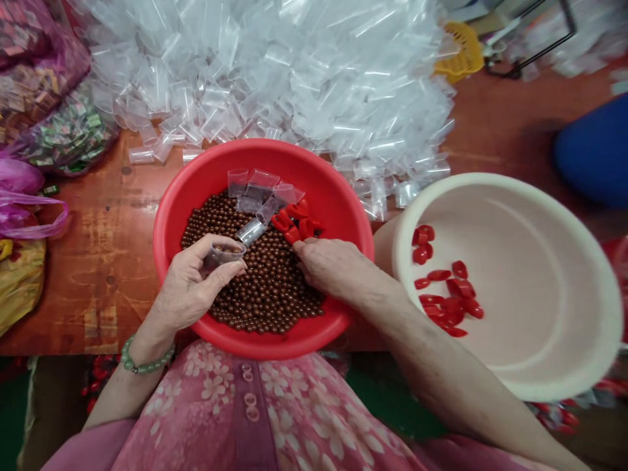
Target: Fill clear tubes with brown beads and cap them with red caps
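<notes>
My left hand point(193, 281) is wrapped round a small clear plastic cup point(223, 254), its mouth facing up, with some brown shade inside it. Below it lie many shiny brown balls point(267, 284) in a red basin point(363, 245). My right hand point(333, 265) reaches into the basin's right side, fingers closed, the fingertips at a red plastic cap point(293, 234) and partly hidden. Beside it is a little heap of red caps point(300, 210). Several empty clear cups point(260, 186) rest on the balls near the far wall.
A big heap of clear cups point(275, 72) covers the table's far side. At right stands a cream tub point(530, 275) with red caps inside. Bags of small packets point(63, 127) are at left. A yellow basket point(461, 52) and a blue container point(596, 154) stand at back right.
</notes>
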Demonstrator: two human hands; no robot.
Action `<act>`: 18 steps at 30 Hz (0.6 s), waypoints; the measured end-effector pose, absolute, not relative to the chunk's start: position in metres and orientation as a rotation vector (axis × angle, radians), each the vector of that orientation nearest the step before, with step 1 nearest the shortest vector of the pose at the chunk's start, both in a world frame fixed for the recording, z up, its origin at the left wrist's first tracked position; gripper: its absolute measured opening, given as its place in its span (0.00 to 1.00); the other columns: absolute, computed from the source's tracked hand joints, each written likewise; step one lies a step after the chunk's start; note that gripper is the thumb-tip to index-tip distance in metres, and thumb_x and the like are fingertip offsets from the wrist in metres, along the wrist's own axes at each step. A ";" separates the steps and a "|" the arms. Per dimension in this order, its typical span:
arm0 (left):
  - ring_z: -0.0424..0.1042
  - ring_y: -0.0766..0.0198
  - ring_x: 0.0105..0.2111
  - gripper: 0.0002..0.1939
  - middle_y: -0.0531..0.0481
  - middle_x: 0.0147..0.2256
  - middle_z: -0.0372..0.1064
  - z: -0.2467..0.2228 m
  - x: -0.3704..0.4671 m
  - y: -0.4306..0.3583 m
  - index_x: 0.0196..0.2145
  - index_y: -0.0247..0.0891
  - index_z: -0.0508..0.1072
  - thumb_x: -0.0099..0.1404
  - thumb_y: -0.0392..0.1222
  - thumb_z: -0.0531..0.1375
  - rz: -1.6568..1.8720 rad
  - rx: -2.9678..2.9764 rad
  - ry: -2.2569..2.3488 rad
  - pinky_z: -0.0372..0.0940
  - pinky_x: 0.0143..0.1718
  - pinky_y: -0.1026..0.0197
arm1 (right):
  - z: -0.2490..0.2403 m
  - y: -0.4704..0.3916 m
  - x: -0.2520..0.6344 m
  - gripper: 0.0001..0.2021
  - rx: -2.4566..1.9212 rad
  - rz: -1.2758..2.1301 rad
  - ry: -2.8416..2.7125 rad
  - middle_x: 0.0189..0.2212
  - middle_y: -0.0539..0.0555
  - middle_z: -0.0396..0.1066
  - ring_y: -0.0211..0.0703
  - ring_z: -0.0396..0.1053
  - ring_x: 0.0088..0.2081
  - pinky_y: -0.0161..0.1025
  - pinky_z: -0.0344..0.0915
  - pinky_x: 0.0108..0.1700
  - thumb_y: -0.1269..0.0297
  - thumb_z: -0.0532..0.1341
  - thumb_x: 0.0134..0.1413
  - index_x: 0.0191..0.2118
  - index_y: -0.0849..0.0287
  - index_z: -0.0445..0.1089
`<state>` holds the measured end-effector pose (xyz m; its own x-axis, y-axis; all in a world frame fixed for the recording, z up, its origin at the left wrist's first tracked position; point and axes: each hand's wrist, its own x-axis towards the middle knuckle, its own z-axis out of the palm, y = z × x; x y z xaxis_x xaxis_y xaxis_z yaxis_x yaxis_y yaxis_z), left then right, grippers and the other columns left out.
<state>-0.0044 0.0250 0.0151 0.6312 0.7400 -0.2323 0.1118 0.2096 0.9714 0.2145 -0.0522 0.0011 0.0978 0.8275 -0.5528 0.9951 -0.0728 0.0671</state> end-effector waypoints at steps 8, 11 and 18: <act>0.74 0.65 0.36 0.08 0.48 0.37 0.76 0.016 0.000 0.014 0.33 0.36 0.71 0.58 0.40 0.65 0.449 1.237 0.824 0.67 0.42 0.61 | 0.011 -0.051 0.224 0.12 2.925 -1.523 2.091 0.26 0.50 0.73 0.39 0.70 0.26 0.35 0.66 0.29 0.59 0.65 0.52 0.40 0.58 0.74; 0.74 0.64 0.36 0.08 0.48 0.38 0.75 0.015 0.005 0.003 0.33 0.36 0.69 0.58 0.40 0.65 0.397 1.195 0.847 0.66 0.40 0.61 | 0.012 -0.047 0.212 0.10 3.196 -1.828 2.101 0.26 0.48 0.73 0.36 0.69 0.26 0.33 0.67 0.29 0.59 0.71 0.44 0.32 0.56 0.74; 0.70 0.69 0.28 0.08 0.55 0.28 0.71 0.017 0.010 -0.009 0.31 0.37 0.66 0.57 0.37 0.64 0.440 1.155 0.891 0.64 0.33 0.64 | 0.012 -0.051 0.183 0.08 2.909 -1.992 2.539 0.29 0.49 0.75 0.37 0.74 0.31 0.33 0.72 0.34 0.61 0.71 0.48 0.35 0.55 0.75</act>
<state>0.0100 -0.0089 0.0168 0.5944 0.7111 -0.3754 0.1339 0.3728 0.9182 0.1834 -0.0514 0.0125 0.2500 0.9597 0.1282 0.1039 0.1051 -0.9890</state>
